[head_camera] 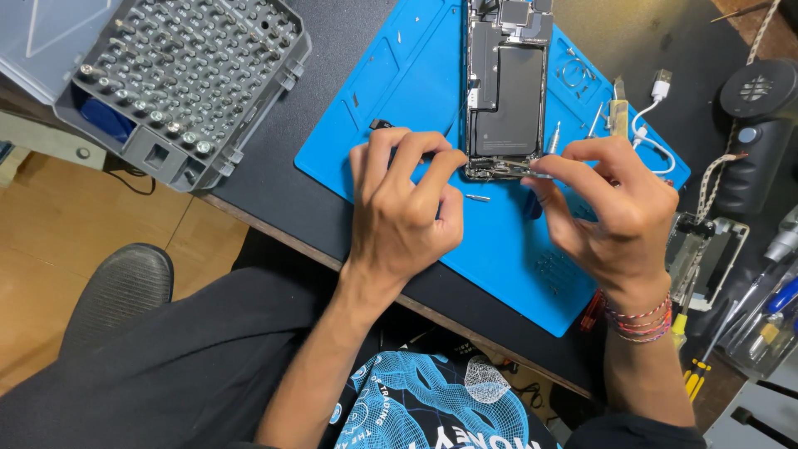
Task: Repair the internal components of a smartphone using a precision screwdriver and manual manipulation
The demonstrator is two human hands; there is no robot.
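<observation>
An opened smartphone with its back removed, black battery and circuit boards exposed (507, 91), is seen lying lengthwise on a bright blue silicone repair mat (416, 75), which is spread over a dark counter (274, 175). The phone's lower end is flanked by both hands. The left hand (403, 204) is curled at the phone's lower left corner, fingertips bent inward and pressed against the frame edge; whether anything small is pinched between them cannot be told. The right hand (611, 212) is closed around a thin silver metal tool (540, 175), held between thumb and forefinger, its tip laid against the phone's bottom edge. A bundle of red and multicoloured thread bracelets (640, 320) is worn on the right wrist.

A small silver screwdriver bit (477, 198) is seen lying on the mat just below the phone, between the two hands. A grey plastic bit-holder tray filled with rows of metal bits (187, 75) is set at the upper left, well apart from the phone. A white cable with a plug (657, 91) is draped over the mat's right edge, near a black round-topped device (756, 91). Assorted tools with yellow and blue handles (765, 320) are gathered at the far right. A black shoe (120, 291) is visible on the wooden floor (50, 249) below.
</observation>
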